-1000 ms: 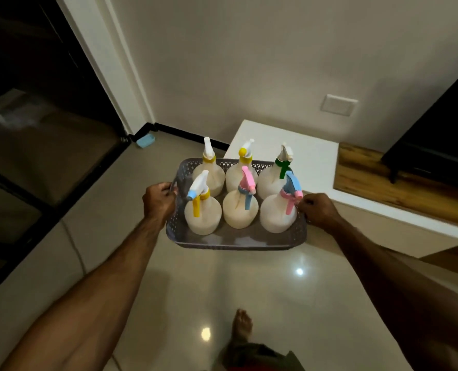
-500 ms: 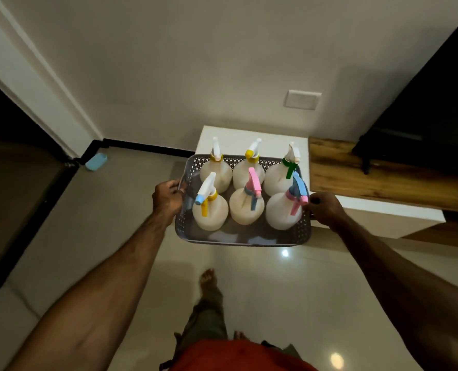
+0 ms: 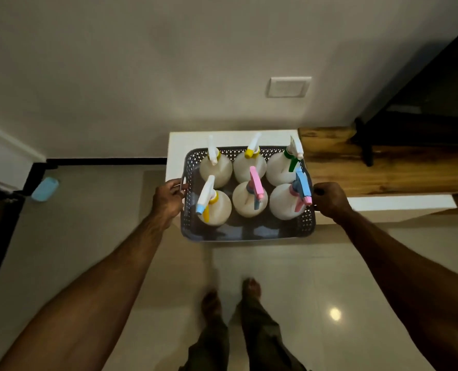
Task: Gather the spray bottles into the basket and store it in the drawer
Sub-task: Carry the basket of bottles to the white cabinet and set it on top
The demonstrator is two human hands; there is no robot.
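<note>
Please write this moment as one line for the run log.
phase: carrying | left hand: grips basket left rim | right hand: grips right rim | load: six spray bottles upright inside | drawer: not visible

head-worn camera, looking steeply down, basket (image 3: pixel 245 234) at arm's reach

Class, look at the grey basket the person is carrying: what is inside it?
The grey basket holds six white spray bottles standing upright in two rows of three, with yellow, green, pink and blue trigger parts. The left hand and right hand grip its sides. The bottles hide most of the basket floor.
</note>
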